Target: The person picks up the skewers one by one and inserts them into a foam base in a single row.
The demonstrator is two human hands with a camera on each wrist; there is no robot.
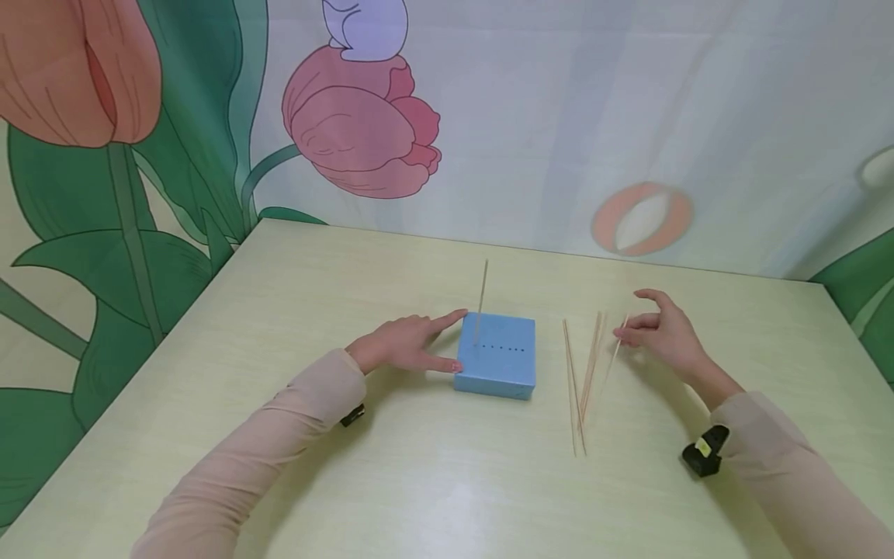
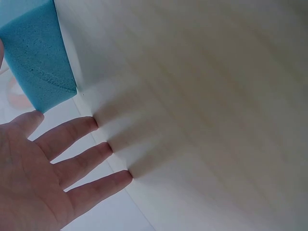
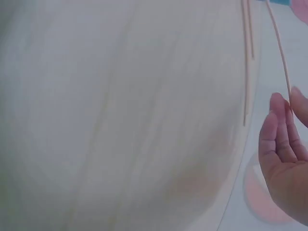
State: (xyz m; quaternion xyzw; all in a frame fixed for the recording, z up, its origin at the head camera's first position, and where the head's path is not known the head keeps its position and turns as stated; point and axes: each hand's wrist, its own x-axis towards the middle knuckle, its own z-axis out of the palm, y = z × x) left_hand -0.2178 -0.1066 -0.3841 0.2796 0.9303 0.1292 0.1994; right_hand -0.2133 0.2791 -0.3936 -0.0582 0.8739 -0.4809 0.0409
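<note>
A blue foam block (image 1: 499, 332) with a row of small holes sits mid-table in the head view. One thin wooden stick (image 1: 482, 295) stands upright near its left end. My left hand (image 1: 403, 342) is spread at the block's left side, index fingertip at the far corner and thumb at the near one. In the left wrist view its other fingers stretch out straight beside the foam (image 2: 41, 55). To the right of the block, my right hand (image 1: 663, 334) pinches one stick (image 3: 281, 50) near its end between thumb and fingers, and the stick slants down toward the table.
Several loose sticks (image 1: 571, 380) lie on the pale wooden table (image 1: 447, 481) between the block and my right hand, some crossing at their near ends. Behind the table's back edge hangs a curtain (image 1: 531, 140) printed with flowers.
</note>
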